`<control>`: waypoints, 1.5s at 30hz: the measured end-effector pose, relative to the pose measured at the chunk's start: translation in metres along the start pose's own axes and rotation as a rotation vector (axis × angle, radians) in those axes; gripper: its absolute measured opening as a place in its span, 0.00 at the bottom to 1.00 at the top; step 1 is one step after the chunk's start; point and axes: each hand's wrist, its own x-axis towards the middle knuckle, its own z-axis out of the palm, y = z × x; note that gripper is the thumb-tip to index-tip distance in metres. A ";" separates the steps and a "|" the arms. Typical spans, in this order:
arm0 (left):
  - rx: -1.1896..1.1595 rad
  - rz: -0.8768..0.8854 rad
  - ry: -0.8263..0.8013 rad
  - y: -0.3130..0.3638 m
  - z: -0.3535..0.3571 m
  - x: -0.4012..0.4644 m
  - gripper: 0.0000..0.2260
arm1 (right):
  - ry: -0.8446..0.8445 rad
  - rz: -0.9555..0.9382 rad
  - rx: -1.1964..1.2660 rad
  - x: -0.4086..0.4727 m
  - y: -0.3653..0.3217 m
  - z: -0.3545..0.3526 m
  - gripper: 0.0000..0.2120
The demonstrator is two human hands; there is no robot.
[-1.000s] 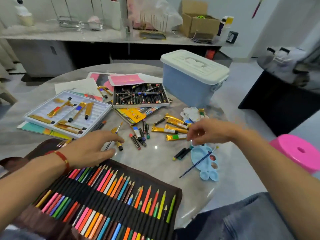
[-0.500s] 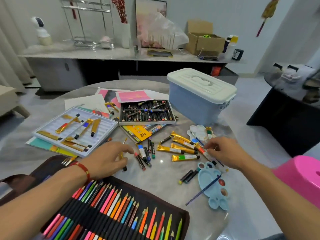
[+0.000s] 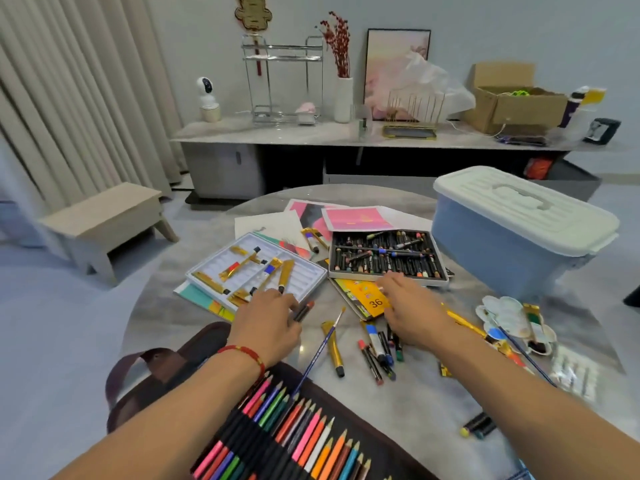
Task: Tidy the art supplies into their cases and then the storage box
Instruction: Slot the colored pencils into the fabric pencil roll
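My left hand (image 3: 268,322) sits by the near corner of the white paint tray (image 3: 308,268), which holds several gold tubes. It grips a dark oil pastel (image 3: 304,310) with a red tip. My right hand (image 3: 414,306) lies with fingers stretched over the yellow "36" lid (image 3: 363,297), its fingertips at the front edge of the open oil pastel box (image 3: 384,258). Between my forearms lie a blue brush (image 3: 318,351), a gold paint tube (image 3: 334,348) and loose pastels (image 3: 377,356). The unrolled pencil case (image 3: 294,438) is nearest me. The blue storage box (image 3: 512,247) stands with its lid on at the right.
Two paint palettes (image 3: 512,323) with a brush and tubes lie at the right of the round marble table (image 3: 415,403). Two stray pastels (image 3: 478,427) lie near the front edge. Papers (image 3: 356,218) sit behind the boxes. A beige stool (image 3: 104,223) stands on the floor to the left.
The camera tilted up. My right hand moved left from the paint tubes to the pastel box's front edge. My left hand moved toward the paint tray, now holding a red-tipped pastel.
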 end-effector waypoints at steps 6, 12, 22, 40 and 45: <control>-0.030 -0.010 -0.021 -0.035 0.013 0.003 0.13 | 0.032 0.061 -0.129 0.017 -0.001 0.016 0.23; 0.032 0.040 0.011 -0.037 0.017 0.008 0.07 | 0.083 0.013 -0.081 0.015 -0.011 0.013 0.21; -0.021 -0.187 0.047 -0.084 -0.019 -0.017 0.11 | 0.033 -0.314 0.035 -0.018 -0.076 -0.008 0.12; 0.117 -0.302 -0.329 -0.135 -0.011 -0.076 0.34 | 0.078 -0.540 -0.410 -0.022 -0.089 0.007 0.08; 0.097 -0.282 -0.310 -0.141 -0.012 -0.075 0.34 | 0.150 -0.396 -0.325 -0.018 -0.066 -0.015 0.10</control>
